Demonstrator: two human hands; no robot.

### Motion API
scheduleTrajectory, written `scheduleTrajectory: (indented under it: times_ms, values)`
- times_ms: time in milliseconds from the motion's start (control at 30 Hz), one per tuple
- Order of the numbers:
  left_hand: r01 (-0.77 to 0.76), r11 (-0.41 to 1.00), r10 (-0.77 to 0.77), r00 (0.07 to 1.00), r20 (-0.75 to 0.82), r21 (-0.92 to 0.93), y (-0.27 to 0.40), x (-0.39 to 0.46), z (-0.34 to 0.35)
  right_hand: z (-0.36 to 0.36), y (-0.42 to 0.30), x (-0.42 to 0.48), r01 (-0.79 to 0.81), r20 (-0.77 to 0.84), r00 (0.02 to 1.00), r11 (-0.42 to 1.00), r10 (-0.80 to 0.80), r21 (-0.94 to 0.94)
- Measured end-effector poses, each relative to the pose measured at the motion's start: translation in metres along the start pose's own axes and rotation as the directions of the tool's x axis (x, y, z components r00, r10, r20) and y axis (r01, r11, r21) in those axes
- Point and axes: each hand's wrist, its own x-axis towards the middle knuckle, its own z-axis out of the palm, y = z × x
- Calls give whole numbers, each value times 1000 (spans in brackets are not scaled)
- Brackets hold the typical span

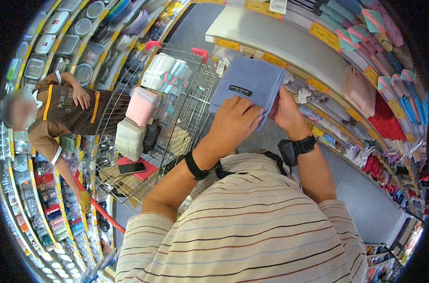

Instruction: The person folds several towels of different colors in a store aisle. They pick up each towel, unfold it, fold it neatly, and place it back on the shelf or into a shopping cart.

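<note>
A folded blue towel (248,76) with a small dark label bearing writing is held up in front of my body. My right hand (288,109) grips its right edge, with the fingers partly hidden behind the cloth. Bent over the lower edge, just below the label, are the fingers of my left hand (235,116); its thumb side faces right. Dark bands circle both my wrists. Beyond the towel runs a white shelf (257,32) with yellow price tags along its front.
At left stands a wire shopping cart (179,116) holding folded white towels (159,72), pink towels (140,106) and a phone (132,168). A person in a brown apron (71,106) touches its red handle (101,208). Shelves of towels (363,88) curve along the right.
</note>
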Motion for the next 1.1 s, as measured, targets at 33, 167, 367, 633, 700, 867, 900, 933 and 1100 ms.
scheduleTrajectory:
  times_ms: [33,167,367,633,700,867,900,933,1100]
  values:
    - [-11,1000,11,1000,2,4,1,2,1,3,-3,-2,8,10,1000,1000,-8,10]
    - [-33,999,33,999,37,4,6,4,3,22,-13,-15,38,-8,999,997,-38,72]
    - [22,971,-13,999,40,-238,-4,-1,-6,-26,3,0,152,68,988,956,-139,-249]
    - [687,354,-755,610,239,-635,-71,-12,-23,0,-14,-15,36,-21,999,999,-37,-35]
    - [693,49,-711,530,462,-720,-70,-13,-23,9,-16,-20,59,-9,998,996,-60,-61]
    - [597,-220,-455,637,622,-771,-70,-21,-17,10,-14,-17,44,-5,999,994,-45,-103]
    - [592,-218,-466,636,616,-776,-68,-20,-19,13,-15,-20,39,-20,999,992,-42,-118]
    - [586,-217,-476,635,609,-781,-63,-19,-20,16,-16,-21,34,-35,999,991,-39,-132]
    - [566,-92,-570,644,510,-819,-65,-23,-21,6,-6,-12,41,-6,999,976,-43,-216]
